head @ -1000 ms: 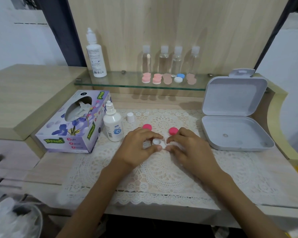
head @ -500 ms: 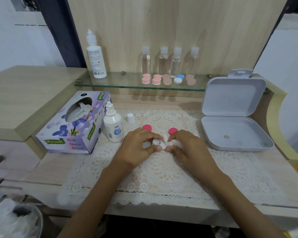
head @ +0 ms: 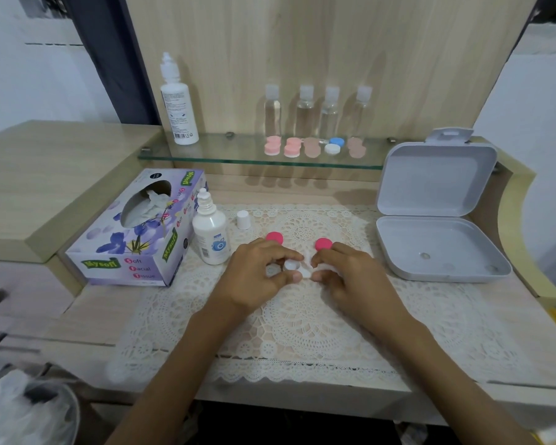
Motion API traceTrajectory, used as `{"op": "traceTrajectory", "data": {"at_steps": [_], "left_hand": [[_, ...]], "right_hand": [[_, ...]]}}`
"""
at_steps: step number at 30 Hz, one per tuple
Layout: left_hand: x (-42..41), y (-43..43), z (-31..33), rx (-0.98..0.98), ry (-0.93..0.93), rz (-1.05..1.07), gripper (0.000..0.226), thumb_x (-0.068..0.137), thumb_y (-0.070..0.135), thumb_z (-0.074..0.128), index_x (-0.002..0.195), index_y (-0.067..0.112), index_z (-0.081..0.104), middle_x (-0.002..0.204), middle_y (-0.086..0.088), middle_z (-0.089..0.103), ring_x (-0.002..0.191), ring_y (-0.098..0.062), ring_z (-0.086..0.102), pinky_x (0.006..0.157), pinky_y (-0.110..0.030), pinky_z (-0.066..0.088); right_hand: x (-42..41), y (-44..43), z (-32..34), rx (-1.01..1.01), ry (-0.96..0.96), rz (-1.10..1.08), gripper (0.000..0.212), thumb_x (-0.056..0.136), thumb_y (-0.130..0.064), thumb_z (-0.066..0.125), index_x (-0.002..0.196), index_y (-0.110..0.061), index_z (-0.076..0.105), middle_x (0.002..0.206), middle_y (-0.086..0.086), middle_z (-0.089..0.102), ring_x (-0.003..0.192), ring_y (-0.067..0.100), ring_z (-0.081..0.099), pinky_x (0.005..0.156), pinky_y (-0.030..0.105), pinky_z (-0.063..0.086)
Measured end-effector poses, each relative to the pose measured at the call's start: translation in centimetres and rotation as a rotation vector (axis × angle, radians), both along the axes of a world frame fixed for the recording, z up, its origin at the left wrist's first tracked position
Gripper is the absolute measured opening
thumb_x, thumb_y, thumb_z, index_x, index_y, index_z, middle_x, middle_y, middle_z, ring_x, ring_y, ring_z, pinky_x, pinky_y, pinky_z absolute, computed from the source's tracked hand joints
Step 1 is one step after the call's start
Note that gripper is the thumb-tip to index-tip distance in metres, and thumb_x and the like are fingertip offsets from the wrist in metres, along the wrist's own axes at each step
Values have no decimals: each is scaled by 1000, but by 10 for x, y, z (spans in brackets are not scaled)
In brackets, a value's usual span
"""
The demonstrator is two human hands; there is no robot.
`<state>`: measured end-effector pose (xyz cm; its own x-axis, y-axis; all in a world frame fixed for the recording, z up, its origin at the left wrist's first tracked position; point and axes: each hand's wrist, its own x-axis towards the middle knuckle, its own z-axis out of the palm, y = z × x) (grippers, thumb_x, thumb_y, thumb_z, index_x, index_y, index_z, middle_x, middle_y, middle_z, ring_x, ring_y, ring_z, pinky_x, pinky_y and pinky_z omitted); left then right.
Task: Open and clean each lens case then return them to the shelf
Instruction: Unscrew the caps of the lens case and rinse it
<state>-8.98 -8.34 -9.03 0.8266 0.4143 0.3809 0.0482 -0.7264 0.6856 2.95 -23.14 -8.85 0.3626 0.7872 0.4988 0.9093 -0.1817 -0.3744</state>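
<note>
The white lens case (head: 297,269) lies on the lace mat (head: 302,316) in the middle of the desk, with its long axis running left to right across the view and its open wells facing up. The left hand (head: 257,274) pinches the case's left well between thumb and forefinger. The right hand (head: 350,277) closes on a wad of white tissue (head: 326,268) at the case's right end; that end is mostly hidden under the fingers, so the tissue seems to press into the right well, though I cannot be sure. Two pink caps (head: 274,237) lie loose on the mat just behind the case, one behind each hand, both apart from the case. Left of the case stands a small dropper bottle (head: 211,234), uncapped, with its white cap (head: 243,219) on the mat just behind and to its right. Further left of the case sits the tissue box (head: 135,229), a tissue sticking out of its top. Right of the case, a grey box (head: 437,220) lies open with its lid upright. Behind the case, the glass shelf (head: 238,155) carries a row of closed lens cases (head: 291,147), pink, beige and one blue and white, with four clear bottles (head: 305,112) behind them and a tall white bottle (head: 178,104) at the left end.
</note>
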Motion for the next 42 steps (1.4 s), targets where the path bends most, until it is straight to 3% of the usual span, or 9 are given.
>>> {"op": "traceTrajectory", "data": {"at_steps": [3, 8, 14, 20, 25, 29, 31, 36, 42], "left_hand": [[0, -1, 1, -11, 5, 4, 29, 73, 22, 81, 100, 27, 74, 93, 14, 70, 92, -2, 59, 84, -29, 50], [-1, -1, 1, -12, 7, -7, 28, 73, 22, 80, 100, 29, 74, 95, 15, 70, 92, -2, 59, 84, -26, 49], [-1, -1, 1, -25, 1, -3, 29, 72, 21, 81, 100, 27, 74, 94, 14, 70, 92, -2, 59, 84, -24, 49], [0, -1, 1, -15, 3, 10, 29, 72, 21, 81, 100, 27, 74, 93, 13, 69, 90, -2, 59, 82, -21, 47], [-1, -1, 1, -21, 7, 5, 29, 72, 21, 81, 99, 28, 74, 93, 14, 69, 89, 0, 58, 80, -16, 44], [0, -1, 1, -21, 6, -1, 29, 72, 21, 81, 99, 29, 74, 93, 16, 69, 90, 0, 59, 81, -20, 46], [0, -1, 1, -22, 3, -3, 29, 72, 21, 81, 99, 29, 74, 94, 17, 69, 91, 0, 59, 82, -21, 47], [0, -1, 1, -23, 5, 0, 27, 72, 22, 81, 98, 28, 74, 93, 16, 69, 91, 1, 58, 81, -15, 45], [-1, -1, 2, -22, 4, -4, 27, 72, 22, 81, 98, 29, 74, 93, 15, 70, 91, 0, 59, 80, -17, 46]], "right_hand": [[-2, 0, -2, 5, 30, 6, 15, 79, -6, 71, 88, -13, 63, 83, -6, 61, 66, 13, 52, 56, 26, 42], [0, -4, 0, 49, 254, -34, 17, 80, -17, 73, 95, -16, 63, 85, -11, 60, 77, 8, 55, 65, 17, 40], [-7, -4, 0, 8, 1, 17, 14, 82, -11, 69, 97, -11, 68, 106, 0, 63, 75, 21, 62, 62, 31, 51], [-4, 1, 2, 0, 0, 47, 8, 79, -7, 65, 86, -8, 64, 89, 1, 61, 66, 23, 57, 58, 36, 49], [-4, 0, -2, -8, 18, 29, 14, 81, -6, 70, 91, -8, 60, 89, -2, 59, 68, 16, 52, 58, 29, 42], [-5, -4, 1, 56, 216, -23, 17, 84, -14, 69, 98, -16, 59, 92, -7, 60, 80, 9, 53, 67, 17, 40], [-6, -5, 2, 55, 133, -3, 17, 83, -13, 70, 98, -15, 62, 93, -6, 61, 78, 11, 55, 65, 12, 39], [-13, -4, 1, -18, -53, 3, 17, 82, -9, 69, 99, -8, 66, 109, 3, 61, 73, 23, 63, 58, 31, 51], [-14, -1, 1, -55, -49, -59, 16, 86, -15, 62, 101, -10, 64, 111, 2, 61, 74, 25, 61, 60, 29, 45]]}}
